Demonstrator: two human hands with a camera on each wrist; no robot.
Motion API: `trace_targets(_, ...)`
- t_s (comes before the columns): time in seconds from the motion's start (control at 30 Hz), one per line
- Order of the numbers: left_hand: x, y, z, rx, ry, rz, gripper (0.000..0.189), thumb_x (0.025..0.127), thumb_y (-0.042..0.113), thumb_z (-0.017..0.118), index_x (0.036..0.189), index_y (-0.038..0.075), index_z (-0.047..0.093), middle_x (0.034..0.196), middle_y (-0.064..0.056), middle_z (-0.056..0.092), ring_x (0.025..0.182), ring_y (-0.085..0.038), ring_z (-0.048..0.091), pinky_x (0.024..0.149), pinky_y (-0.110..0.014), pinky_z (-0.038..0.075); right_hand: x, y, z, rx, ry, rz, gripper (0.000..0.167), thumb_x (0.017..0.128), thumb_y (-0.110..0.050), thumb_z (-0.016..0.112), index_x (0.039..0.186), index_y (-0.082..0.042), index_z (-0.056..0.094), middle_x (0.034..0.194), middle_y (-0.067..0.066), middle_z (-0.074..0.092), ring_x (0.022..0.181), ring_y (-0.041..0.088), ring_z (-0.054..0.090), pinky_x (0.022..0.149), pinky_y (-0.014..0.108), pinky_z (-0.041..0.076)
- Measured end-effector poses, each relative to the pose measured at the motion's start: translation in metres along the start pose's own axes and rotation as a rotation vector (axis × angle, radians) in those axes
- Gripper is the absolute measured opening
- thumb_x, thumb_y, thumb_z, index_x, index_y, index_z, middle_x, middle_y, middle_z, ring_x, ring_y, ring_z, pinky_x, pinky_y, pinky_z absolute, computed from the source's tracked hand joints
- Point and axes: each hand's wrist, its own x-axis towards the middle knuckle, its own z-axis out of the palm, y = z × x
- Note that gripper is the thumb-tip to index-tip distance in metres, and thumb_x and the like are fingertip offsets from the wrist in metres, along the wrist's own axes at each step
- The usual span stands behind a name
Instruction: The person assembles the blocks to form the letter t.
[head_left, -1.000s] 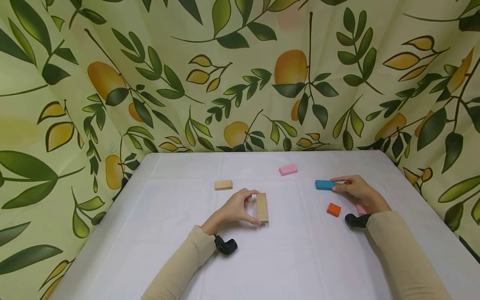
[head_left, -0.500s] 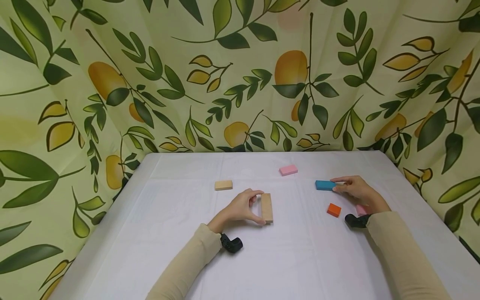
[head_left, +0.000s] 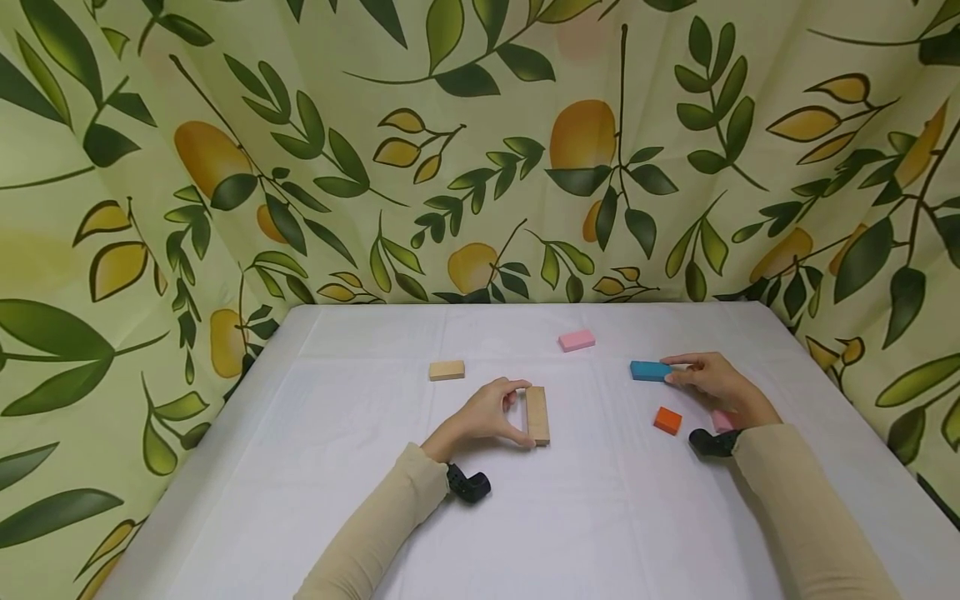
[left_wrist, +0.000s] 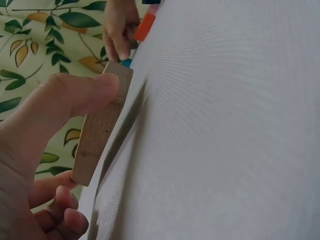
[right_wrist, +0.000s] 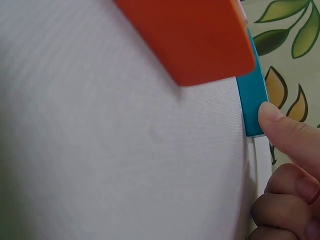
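My left hand (head_left: 482,412) pinches a plain wooden block (head_left: 537,415) by its two ends, thumb at the near end and index finger at the far end. Up close in the left wrist view, the wooden block (left_wrist: 100,132) has a shadow beside it on the cloth; its other fingers curl beneath the palm. At the right, the fingers of my right hand (head_left: 712,382) hold the right end of a blue block (head_left: 648,371) that lies on the table. The thumb presses the side of the blue block (right_wrist: 254,102) in the right wrist view; the index finger is hidden there.
An orange block (head_left: 667,420) lies just in front of the blue one. A pink block (head_left: 576,340) lies farther back, and another pink block (head_left: 723,421) is partly hidden by the right wrist. A second wooden block (head_left: 447,371) lies left, on the white-covered table (head_left: 300,467).
The left hand has moved to the right with the wooden block, mostly in the first half second. The right hand and the blue block have stayed put.
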Motion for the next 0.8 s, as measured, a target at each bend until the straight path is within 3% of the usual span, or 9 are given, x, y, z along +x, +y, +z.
trace_targets(0.13, 0.0009, -0.0002, 0.0003, 0.007, -0.003, -0.007, 0.084, 0.061, 0.028, 0.091, 0.133, 0.005, 0.055, 0.082, 0.001, 0.044, 0.074, -0.006, 0.036, 0.065, -0.015, 0.029, 0.0003, -0.0006, 0.0007, 0.005, 0.006, 0.003, 0.064, 0.091, -0.030, 0.067, 0.142, 0.000, 0.044, 0.099, 0.020, 0.046, 0.087, 0.022, 0.041, 0.064, 0.025, 0.033)
trace_targets(0.2, 0.0012, -0.0002, 0.0004, 0.010, -0.004, -0.011, 0.084, 0.061, 0.028, 0.091, 0.133, 0.005, 0.055, 0.082, 0.001, 0.043, 0.074, -0.007, 0.036, 0.065, -0.015, 0.029, 0.0008, -0.0009, 0.0013, 0.015, 0.009, 0.009, 0.063, 0.091, -0.029, 0.067, 0.142, -0.001, 0.044, 0.092, 0.011, 0.041, 0.080, 0.017, 0.039, 0.060, 0.027, 0.032)
trace_targets(0.33, 0.0024, -0.0002, 0.0005, 0.021, -0.013, -0.026, 0.084, 0.061, 0.029, 0.091, 0.134, 0.007, 0.055, 0.081, 0.001, 0.042, 0.075, -0.008, 0.036, 0.065, -0.016, 0.029, 0.0004, -0.0013, 0.0011, 0.016, 0.012, 0.003, 0.063, 0.091, -0.029, 0.067, 0.142, -0.001, 0.043, 0.092, 0.009, 0.042, 0.079, 0.014, 0.038, 0.059, 0.026, 0.031)
trace_targets(0.5, 0.0039, 0.0000, 0.0010, 0.046, -0.021, -0.032, 0.084, 0.061, 0.030, 0.091, 0.134, 0.007, 0.055, 0.082, 0.001, 0.044, 0.075, -0.008, 0.036, 0.064, -0.015, 0.028, -0.0002, -0.0023, 0.0006, 0.029, 0.007, 0.018, 0.063, 0.092, -0.027, 0.066, 0.143, -0.001, 0.042, 0.075, 0.001, 0.035, 0.069, 0.013, 0.037, 0.057, 0.026, 0.031)
trace_targets(0.6, 0.0040, 0.0010, 0.0011, 0.060, -0.027, -0.037, 0.084, 0.062, 0.031, 0.091, 0.134, 0.008, 0.055, 0.083, 0.000, 0.045, 0.074, -0.008, 0.036, 0.064, -0.015, 0.028, -0.0005, -0.0025, 0.0000, 0.023, 0.004, 0.026, 0.062, 0.092, -0.027, 0.065, 0.143, -0.001, 0.042, 0.072, 0.002, 0.035, 0.069, 0.014, 0.038, 0.057, 0.026, 0.030)
trace_targets(0.7, 0.0038, 0.0018, 0.0014, 0.066, -0.035, -0.044, 0.084, 0.062, 0.032, 0.090, 0.134, 0.009, 0.054, 0.083, -0.001, 0.045, 0.074, -0.008, 0.036, 0.063, -0.016, 0.027, 0.0002, -0.0021, -0.0004, 0.016, 0.001, 0.031, 0.063, 0.092, -0.029, 0.065, 0.143, -0.001, 0.042, 0.094, 0.018, 0.051, 0.084, 0.020, 0.042, 0.062, 0.025, 0.034)
trace_targets(0.8, 0.0037, 0.0018, 0.0019, 0.071, -0.044, -0.052, 0.085, 0.062, 0.033, 0.090, 0.135, 0.009, 0.054, 0.084, 0.000, 0.046, 0.075, -0.008, 0.036, 0.064, -0.015, 0.028, 0.0020, -0.0014, -0.0012, 0.015, -0.013, 0.033, 0.063, 0.092, -0.030, 0.065, 0.143, -0.001, 0.042, 0.131, 0.029, 0.043, 0.101, 0.027, 0.040, 0.069, 0.025, 0.036)
